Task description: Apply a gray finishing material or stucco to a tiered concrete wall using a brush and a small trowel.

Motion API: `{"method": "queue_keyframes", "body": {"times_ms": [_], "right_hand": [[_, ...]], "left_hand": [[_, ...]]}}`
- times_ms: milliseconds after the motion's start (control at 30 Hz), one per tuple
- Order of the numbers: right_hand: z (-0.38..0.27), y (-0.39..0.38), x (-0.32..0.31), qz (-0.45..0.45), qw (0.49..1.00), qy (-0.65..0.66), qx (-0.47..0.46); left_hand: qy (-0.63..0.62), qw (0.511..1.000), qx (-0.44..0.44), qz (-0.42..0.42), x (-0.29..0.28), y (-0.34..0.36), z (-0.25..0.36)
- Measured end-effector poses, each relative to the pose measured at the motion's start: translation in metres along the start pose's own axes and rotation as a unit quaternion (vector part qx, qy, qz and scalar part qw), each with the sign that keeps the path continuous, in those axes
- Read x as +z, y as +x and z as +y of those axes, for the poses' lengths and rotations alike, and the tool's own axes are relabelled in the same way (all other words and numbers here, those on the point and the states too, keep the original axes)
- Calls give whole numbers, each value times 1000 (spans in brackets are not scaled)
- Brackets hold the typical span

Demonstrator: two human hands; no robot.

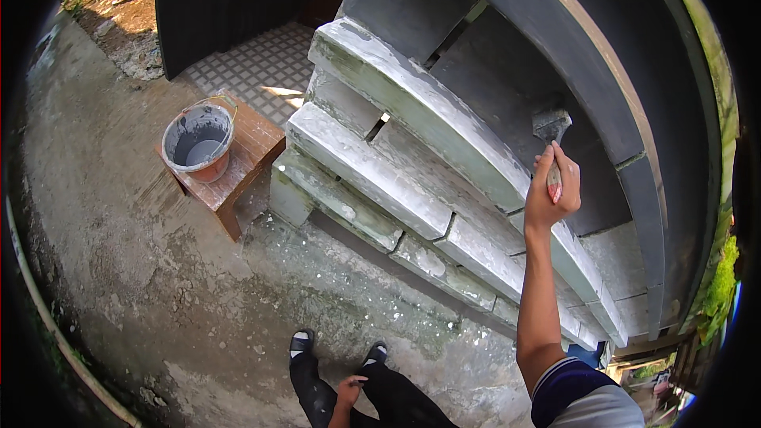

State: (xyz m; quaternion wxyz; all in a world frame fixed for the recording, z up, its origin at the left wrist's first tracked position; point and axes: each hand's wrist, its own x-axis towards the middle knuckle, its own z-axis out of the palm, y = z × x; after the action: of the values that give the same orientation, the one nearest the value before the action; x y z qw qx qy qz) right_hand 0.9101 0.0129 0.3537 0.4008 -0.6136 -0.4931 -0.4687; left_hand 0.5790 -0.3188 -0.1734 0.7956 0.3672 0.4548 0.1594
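My right hand (552, 194) is closed around the handle of a paintbrush (552, 127), its wide grey bristles against the dark grey painted wall panel (507, 63) above the upper ledge. Grey paint covers that panel, while the stepped concrete ledges (388, 162) below are whitish and stained green. Low at my thighs, my left hand (349, 390) has its fingers curled together; whether anything is in them is too small to make out. On a wooden stool (258, 139) to the left stands a paint bucket (198, 143) with grey paint inside and smeared on its wall.
A curved dark grey ledge (590, 40) arches over the panel on the right. Beneath me lies a rough concrete floor (214, 293) with white paint spots. Checkered tiles (254, 63) and a dark door panel (214, 0) are beyond the stool. Green plants (720, 293) edge the far right.
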Motion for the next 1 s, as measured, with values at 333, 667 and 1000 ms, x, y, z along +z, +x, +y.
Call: {"method": "queue_keyframes", "body": {"times_ms": [333,667,1000], "right_hand": [[-38,0,117,-80,966,204,-136],[-22,7,82,6,992,114,-58],[-49,13,106,-39,983,170,-53]], "left_hand": [[32,996,-72,-50,2,-5,5],[-9,999,-17,-47,2,-2,-2],[24,996,-77,-45,2,-3,13]]}}
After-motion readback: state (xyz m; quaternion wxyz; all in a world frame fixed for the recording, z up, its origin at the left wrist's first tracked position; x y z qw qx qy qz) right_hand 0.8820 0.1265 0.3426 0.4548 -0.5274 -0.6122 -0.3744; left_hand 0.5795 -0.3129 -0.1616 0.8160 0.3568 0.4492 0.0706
